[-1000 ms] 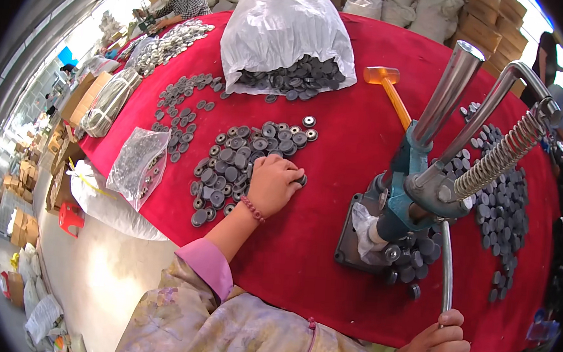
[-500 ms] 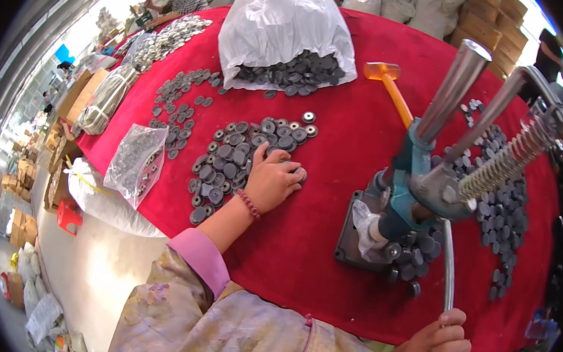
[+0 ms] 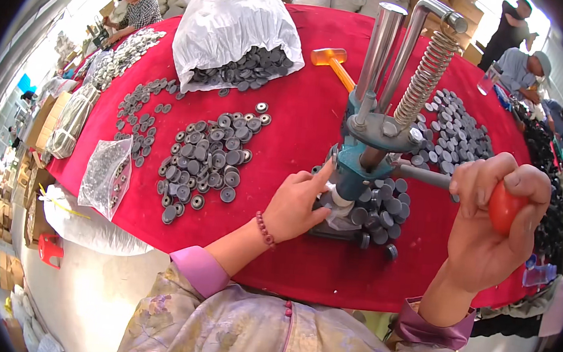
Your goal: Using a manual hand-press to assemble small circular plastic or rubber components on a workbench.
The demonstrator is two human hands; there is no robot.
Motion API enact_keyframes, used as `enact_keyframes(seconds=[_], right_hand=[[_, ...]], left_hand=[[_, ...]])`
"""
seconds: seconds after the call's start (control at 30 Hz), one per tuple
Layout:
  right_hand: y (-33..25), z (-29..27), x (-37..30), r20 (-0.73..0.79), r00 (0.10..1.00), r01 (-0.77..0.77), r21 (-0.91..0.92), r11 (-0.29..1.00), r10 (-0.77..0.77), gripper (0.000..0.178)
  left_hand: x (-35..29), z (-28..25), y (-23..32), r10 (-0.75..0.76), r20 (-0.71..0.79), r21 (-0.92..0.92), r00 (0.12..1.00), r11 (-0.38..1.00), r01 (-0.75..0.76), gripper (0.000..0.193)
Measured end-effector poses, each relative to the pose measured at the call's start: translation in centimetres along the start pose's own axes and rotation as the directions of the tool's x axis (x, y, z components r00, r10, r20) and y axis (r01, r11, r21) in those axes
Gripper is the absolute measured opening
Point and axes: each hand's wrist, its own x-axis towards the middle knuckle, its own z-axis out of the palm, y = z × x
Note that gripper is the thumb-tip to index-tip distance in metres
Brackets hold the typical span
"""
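Observation:
My right hand (image 3: 499,220) is closed around the red knob (image 3: 505,208) at the end of the lever (image 3: 427,177) of a teal hand press (image 3: 362,161). With index finger and thumb stretched apart, my left hand (image 3: 299,202) reaches in at the left side of the press, beside its white lower die (image 3: 341,199). No part shows between those fingers; whatever lies under the punch is hidden. Grey round buttons (image 3: 381,213) are heaped against the right of the press base. A larger pile of grey round buttons (image 3: 197,159) lies to the left of my left hand.
A white sack (image 3: 237,27) spills grey buttons at the back. An orange mallet (image 3: 333,64) lies behind the press. Finished-looking discs (image 3: 457,133) spread right of it. A clear bag of small metal parts (image 3: 105,175) is at the left edge. Other people sit and stand farther off.
My left hand has left the button pile and moved right to the press. My right hand has raised the lever from low near the table's front edge. The view has shifted to the right.

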Motion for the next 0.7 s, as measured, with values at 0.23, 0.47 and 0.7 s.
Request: enact_keyframes(seconds=[0.23,0.47,0.7], right_hand=[[-0.3,0.1,-1.0,0.031,0.999,0.021,-0.052,0.998,-0.020,0.033],[-0.5,3.1,-7.4,-0.064,0.994,0.074,-0.147,0.986,-0.084,0.021],[1.1,2.0,-12.4,-0.126,0.975,0.174,-0.092,0.980,-0.185,0.028]], left_hand=[[0.4,2.7,-0.9,-0.003,-0.113,-0.040,0.994,0.999,-0.002,0.099],[-1.8,1.4,-1.3,-0.085,-0.090,-0.162,0.992,0.984,0.070,0.096],[-5.3,-3.1,-2.2,0.003,-0.237,0.324,0.971,0.943,0.076,0.045]])
